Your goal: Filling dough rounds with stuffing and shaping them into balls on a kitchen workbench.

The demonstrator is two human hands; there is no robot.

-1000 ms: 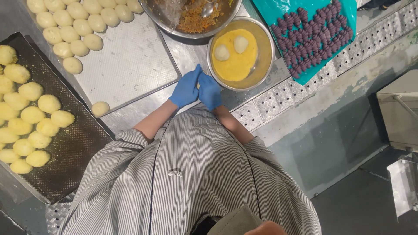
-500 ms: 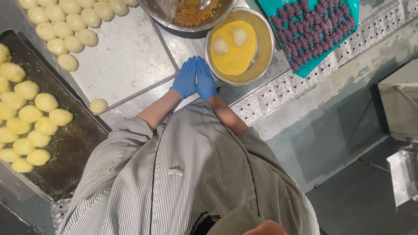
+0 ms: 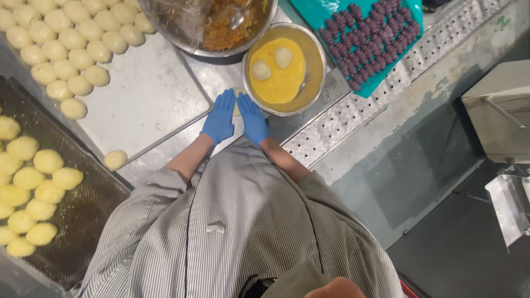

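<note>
Near the bottom, a striped sleeve (image 3: 165, 221) leads up to two blue-gloved hands. The left hand (image 3: 220, 117) and right hand (image 3: 253, 119) stand palm to palm, pressed on a pale dough ball (image 3: 237, 102) that barely shows between them. Just beyond sits a metal bowl (image 3: 316, 60) of yellow egg wash holding two dough pieces. Left lies a tray (image 3: 149, 105) of dough balls; far right, purple pieces on a teal sheet (image 3: 364, 88).
</note>
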